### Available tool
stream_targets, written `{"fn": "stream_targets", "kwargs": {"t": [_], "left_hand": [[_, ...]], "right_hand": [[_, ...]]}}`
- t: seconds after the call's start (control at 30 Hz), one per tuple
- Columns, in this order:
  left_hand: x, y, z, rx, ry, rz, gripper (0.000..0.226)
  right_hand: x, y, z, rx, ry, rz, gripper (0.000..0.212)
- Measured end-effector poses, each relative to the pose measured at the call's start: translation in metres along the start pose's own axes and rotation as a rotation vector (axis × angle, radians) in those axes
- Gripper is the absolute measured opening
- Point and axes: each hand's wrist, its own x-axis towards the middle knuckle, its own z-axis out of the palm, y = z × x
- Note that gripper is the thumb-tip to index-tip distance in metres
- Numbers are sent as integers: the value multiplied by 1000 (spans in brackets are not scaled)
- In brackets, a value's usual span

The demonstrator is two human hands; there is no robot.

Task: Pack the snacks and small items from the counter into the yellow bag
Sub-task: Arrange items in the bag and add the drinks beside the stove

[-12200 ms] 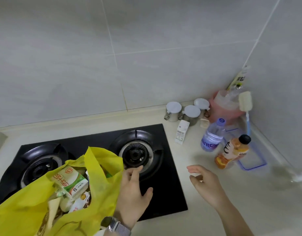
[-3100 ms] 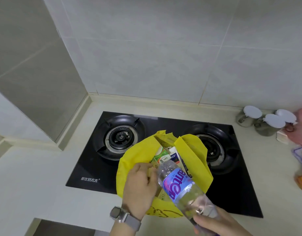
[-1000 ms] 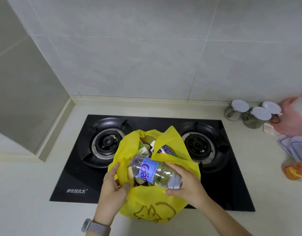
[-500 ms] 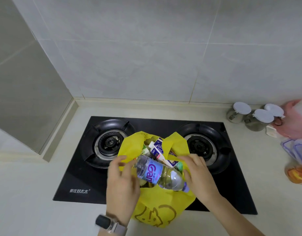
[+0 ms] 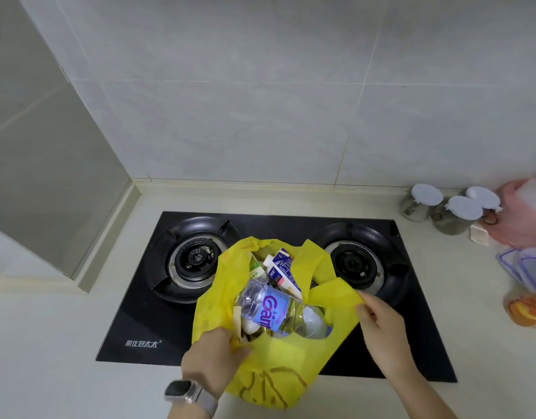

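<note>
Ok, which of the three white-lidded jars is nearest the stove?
The leftmost white-lidded jar, beside the stove's back right corner; the other two sit further right.

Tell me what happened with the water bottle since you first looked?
The water bottle went from the counter into the yellow bag. The right hand let it go and now pinches the bag's edge; the left hand grips the rim. The jars stayed put.
</note>
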Motion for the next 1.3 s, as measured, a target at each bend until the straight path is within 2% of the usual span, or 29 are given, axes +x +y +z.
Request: {"fn": "stream_targets", "kwargs": {"t": [0.1,0.23,0.3,0.37,0.47,0.53,0.57,0.63,0.67,0.73,0.8,0.83,0.87,0.9,0.93,0.97,1.0,1.03,1.07,1.1,1.17,1.2,1.23,1.3], "left_hand": [[-9,-7,-1,-10,193,37,49],[-13,-20,-3,-198,318,107,49],[-20,-22,-3,-450,415,171,41],[-25,-28,-6,-841,476,155,35],[-22,-36,-11,-1411,356,79,37],[-12,-34,-10,-1690,211,-128,37],[-8,-33,-9,-1723,178,-256,32],[-8,-29,-6,-1633,255,-364,21],[-10,-27,-4,-1569,381,-344,13],[-22,-21,-6,-1414,636,-169,6],[-30,-15,-11,-1053,832,127,23],[-28,-15,-11,-740,832,254,38],[-25,-13,-11,-416,803,321,54],[-21,-13,-11,-151,741,321,66],[-17,-10,-12,36,652,278,71],[-12,-10,-11,165,608,255,67],[-9,-9,-14,237,580,242,51],[-6,-8,-19,207,539,240,32],[-5,-8,-27,34,538,250,18],[-8,-4,-36,-171,564,270,12],[-21,13,-51,-576,509,381,15],[-31,24,-57,-674,500,470,14],[-42,34,-61,-671,486,562,14],[-55,45,-59,-480,492,694,33]], "right_hand": [[-7,-23,-8,117,-62,23,27],[-12,-61,-7,306,-250,29,27],[-10,-76,-4,435,-246,79,31],[-6,-89,-5,610,-202,183,42],[3,-98,-13,926,-144,213,51],[9,-100,-19,1064,-110,207,34],[11,-100,-21,1117,-104,208,25],[15,-98,-24,1162,-74,192,27],[16,-98,-25,1159,-55,176,31],[14,-102,-25,1143,-51,141,33],[6,-106,-20,1081,-93,93,18],[1,-109,-19,1060,-129,75,20],[-3,-110,-18,995,-169,48,38],[-8,-109,-17,901,-203,11,49],[-11,-110,-16,816,-206,-13,48],[-14,-112,-15,766,-207,-26,37],[-17,-114,-15,747,-202,-42,26],[-17,-116,-14,743,-183,-41,23],[-17,-116,-14,737,-160,-40,26],[-18,-117,-15,728,-135,-22,29],[-18,-118,-18,702,-91,-12,30],[-19,-116,-20,687,-76,-15,30],[-21,-118,-22,678,-70,-17,30],[-25,-117,-26,648,-84,-16,31]]}}
